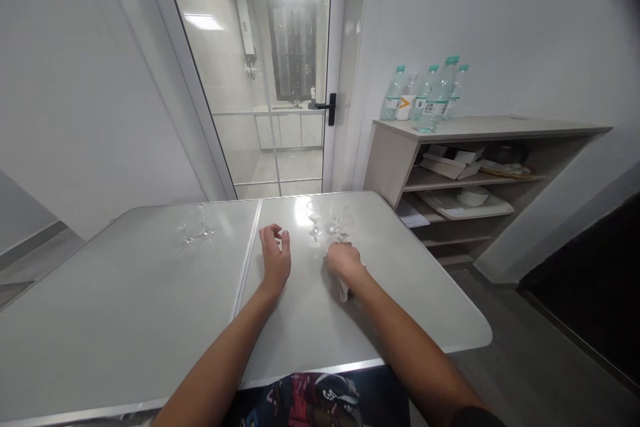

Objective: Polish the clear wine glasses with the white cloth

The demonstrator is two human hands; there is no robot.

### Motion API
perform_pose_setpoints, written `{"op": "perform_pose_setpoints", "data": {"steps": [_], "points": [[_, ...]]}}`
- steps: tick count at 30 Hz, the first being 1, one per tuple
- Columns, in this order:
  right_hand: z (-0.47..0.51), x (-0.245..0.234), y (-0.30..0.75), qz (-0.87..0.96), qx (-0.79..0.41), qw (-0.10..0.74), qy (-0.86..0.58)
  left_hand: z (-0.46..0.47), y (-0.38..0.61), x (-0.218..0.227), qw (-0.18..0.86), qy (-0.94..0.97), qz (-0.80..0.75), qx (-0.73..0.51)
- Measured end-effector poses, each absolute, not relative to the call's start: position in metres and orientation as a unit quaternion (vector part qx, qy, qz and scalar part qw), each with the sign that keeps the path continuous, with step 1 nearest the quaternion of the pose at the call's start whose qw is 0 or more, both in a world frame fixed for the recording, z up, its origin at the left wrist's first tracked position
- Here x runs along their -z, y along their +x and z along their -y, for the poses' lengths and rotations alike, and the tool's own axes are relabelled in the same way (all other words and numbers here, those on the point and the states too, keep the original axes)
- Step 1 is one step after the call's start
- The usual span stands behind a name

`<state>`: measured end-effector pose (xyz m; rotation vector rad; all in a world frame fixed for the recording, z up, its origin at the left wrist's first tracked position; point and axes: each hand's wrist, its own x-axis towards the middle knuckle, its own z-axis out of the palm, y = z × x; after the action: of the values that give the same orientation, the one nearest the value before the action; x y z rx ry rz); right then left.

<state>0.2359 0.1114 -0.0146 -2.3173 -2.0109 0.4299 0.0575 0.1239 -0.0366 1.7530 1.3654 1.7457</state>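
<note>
My left hand (pixel 274 257) is over the table, fingers loosely curled and thumb apart, with nothing in it. To its right, my right hand (pixel 344 259) is closed round a light beige cloth (pixel 343 290), whose end hangs out below the palm. Just beyond that hand stand several clear stemmed glasses; the nearest ones overlap and are hard to separate. One stemmed glass (pixel 314 217) is upright between my two hands, slightly farther off. More clear glasses (pixel 204 221) stand on the left half of the table, away from both hands.
The glossy white table (pixel 150 320) has a seam across it. Behind it is a glazed door with a black handle (pixel 331 109). At right, a shelf unit (pixel 395 163) carries several plastic bottles (pixel 436 101) on top, with boxes, a tray and a bowl (pixel 473 195) inside.
</note>
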Motion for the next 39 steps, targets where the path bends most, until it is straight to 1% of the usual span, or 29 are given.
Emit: {"op": "perform_pose_setpoints", "data": {"steps": [3,6,9,11,14,16,19,23,25,28,32,36,39], "points": [[-0.103,0.006,0.230,0.644,-0.120,0.030,-0.755,-0.125,0.057,0.036,0.144,0.628,-0.463,-0.608],[-0.092,0.002,0.212,0.669,-0.076,0.055,-0.737,-0.129,0.050,0.030,0.097,0.652,-0.454,-0.600],[-0.083,0.007,0.190,0.746,-0.070,0.078,-0.657,-0.141,0.027,0.019,0.017,0.650,-0.466,-0.600],[-0.080,0.013,0.180,0.780,-0.089,0.088,-0.613,-0.152,0.000,0.011,-0.063,0.617,-0.503,-0.602],[-0.080,0.022,0.174,0.792,-0.102,0.097,-0.593,-0.167,-0.053,0.005,-0.166,0.530,-0.582,-0.594],[-0.081,0.025,0.174,0.786,-0.102,0.104,-0.601,-0.177,-0.091,0.011,-0.198,0.452,-0.636,-0.593],[-0.084,0.026,0.178,0.773,-0.122,0.132,-0.609,-0.191,-0.140,0.034,-0.174,0.359,-0.694,-0.599],[-0.089,0.027,0.184,0.763,-0.221,0.170,-0.584,-0.212,-0.178,0.075,-0.056,0.320,-0.732,-0.599],[-0.092,0.028,0.187,0.755,-0.257,0.190,-0.573,-0.222,-0.185,0.089,0.003,0.320,-0.738,-0.594],[-0.096,0.030,0.189,0.752,-0.262,0.207,-0.568,-0.231,-0.189,0.100,0.053,0.350,-0.721,-0.596],[-0.096,0.034,0.188,0.761,-0.240,0.201,-0.568,-0.235,-0.189,0.102,0.069,0.367,-0.699,-0.610],[-0.095,0.036,0.186,0.765,-0.229,0.193,-0.570,-0.233,-0.188,0.099,0.022,0.351,-0.700,-0.622],[-0.096,0.037,0.185,0.756,-0.245,0.210,-0.570,-0.231,-0.183,0.096,0.001,0.346,-0.691,-0.635]]}}
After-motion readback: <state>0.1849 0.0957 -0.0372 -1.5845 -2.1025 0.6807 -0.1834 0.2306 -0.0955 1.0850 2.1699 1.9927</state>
